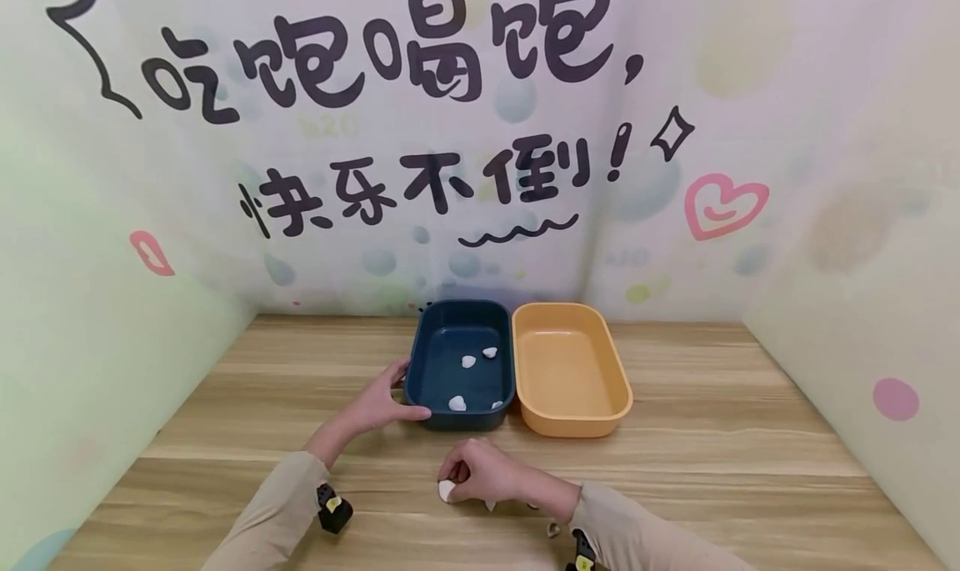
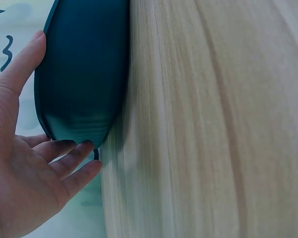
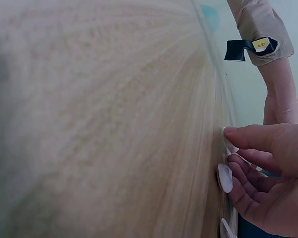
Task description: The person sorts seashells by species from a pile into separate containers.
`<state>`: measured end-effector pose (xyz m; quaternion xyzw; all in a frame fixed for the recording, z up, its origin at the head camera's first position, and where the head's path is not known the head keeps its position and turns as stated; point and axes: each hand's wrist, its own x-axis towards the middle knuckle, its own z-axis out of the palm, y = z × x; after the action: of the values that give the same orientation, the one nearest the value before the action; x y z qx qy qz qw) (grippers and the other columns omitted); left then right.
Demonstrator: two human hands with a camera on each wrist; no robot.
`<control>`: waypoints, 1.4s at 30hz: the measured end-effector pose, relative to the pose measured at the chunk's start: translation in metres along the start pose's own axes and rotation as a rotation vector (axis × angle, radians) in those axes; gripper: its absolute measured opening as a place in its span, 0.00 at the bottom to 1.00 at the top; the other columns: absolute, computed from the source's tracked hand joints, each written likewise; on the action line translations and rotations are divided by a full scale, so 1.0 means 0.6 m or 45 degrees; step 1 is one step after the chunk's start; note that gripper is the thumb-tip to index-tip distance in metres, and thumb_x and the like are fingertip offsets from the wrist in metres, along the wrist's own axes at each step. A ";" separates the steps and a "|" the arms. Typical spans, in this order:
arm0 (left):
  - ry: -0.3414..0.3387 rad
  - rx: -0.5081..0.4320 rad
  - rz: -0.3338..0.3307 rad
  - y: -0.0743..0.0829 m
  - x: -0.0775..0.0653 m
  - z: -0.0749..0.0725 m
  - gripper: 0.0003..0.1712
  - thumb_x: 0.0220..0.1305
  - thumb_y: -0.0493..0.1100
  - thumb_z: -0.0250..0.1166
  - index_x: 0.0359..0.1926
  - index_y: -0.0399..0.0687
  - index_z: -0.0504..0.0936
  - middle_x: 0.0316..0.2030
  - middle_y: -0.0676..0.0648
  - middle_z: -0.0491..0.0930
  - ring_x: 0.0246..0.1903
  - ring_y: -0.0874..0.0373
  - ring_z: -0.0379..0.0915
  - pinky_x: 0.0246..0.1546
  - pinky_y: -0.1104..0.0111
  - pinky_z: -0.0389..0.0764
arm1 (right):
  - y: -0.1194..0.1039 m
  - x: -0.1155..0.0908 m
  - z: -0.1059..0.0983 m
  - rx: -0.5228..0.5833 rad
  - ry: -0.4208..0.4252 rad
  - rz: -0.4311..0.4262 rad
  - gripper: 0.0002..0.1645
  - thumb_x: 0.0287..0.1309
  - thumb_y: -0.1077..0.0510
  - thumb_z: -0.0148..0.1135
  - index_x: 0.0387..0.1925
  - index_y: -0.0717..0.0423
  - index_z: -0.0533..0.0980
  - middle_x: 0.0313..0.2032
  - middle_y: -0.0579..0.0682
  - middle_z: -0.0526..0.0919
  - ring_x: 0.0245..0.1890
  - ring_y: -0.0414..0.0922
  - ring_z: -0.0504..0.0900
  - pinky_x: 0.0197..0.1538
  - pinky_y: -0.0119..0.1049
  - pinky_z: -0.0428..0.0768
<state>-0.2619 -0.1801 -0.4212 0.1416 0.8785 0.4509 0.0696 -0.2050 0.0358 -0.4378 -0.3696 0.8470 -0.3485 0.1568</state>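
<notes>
My right hand [image 1: 487, 471] is low over the table, pinching a white seashell [image 1: 446, 491] between thumb and fingertips. In the right wrist view that seashell [image 3: 230, 142] is partly covered by the thumb, and another white shell [image 3: 225, 178] lies close under the curled fingers. My left hand [image 1: 382, 403] rests against the near left corner of the blue basin [image 1: 459, 423], thumb along the near rim and fingers spread on the left side. In the left wrist view the fingertips [image 2: 87, 145] touch the basin's outer wall. Several white shells [image 1: 468, 361] lie inside the blue basin.
A yellow basin [image 1: 573, 427] stands right beside the blue one, on its right. More shells lie on the table under and behind my right hand, including a greyish one [image 1: 553, 529] near the sleeve. A printed cloth wall [image 1: 375, 262] rises behind the wooden table [image 1: 712, 438].
</notes>
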 end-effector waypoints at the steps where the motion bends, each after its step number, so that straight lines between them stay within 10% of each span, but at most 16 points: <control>1: -0.001 -0.002 -0.002 0.000 0.000 0.000 0.55 0.45 0.49 0.72 0.67 0.36 0.50 0.63 0.34 0.59 0.60 0.41 0.58 0.58 0.50 0.62 | 0.001 0.000 0.000 0.019 0.001 0.005 0.09 0.43 0.64 0.70 0.30 0.57 0.81 0.24 0.39 0.78 0.24 0.29 0.72 0.30 0.21 0.73; 21: 0.008 -0.018 0.012 -0.001 0.000 0.001 0.55 0.44 0.47 0.73 0.67 0.36 0.51 0.62 0.34 0.60 0.60 0.42 0.58 0.59 0.49 0.60 | 0.019 -0.018 -0.015 0.225 0.111 0.055 0.10 0.42 0.66 0.69 0.32 0.59 0.81 0.25 0.41 0.79 0.24 0.31 0.73 0.32 0.24 0.75; 42: 0.009 0.021 0.000 0.001 0.001 0.001 0.56 0.44 0.49 0.73 0.67 0.35 0.51 0.62 0.34 0.60 0.60 0.41 0.59 0.58 0.49 0.62 | -0.019 -0.036 -0.088 0.080 0.312 -0.047 0.09 0.44 0.68 0.67 0.33 0.60 0.81 0.31 0.46 0.80 0.27 0.35 0.74 0.34 0.26 0.77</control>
<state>-0.2625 -0.1792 -0.4212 0.1407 0.8824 0.4441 0.0652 -0.2119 0.0712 -0.3919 -0.3345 0.8416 -0.4201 0.0570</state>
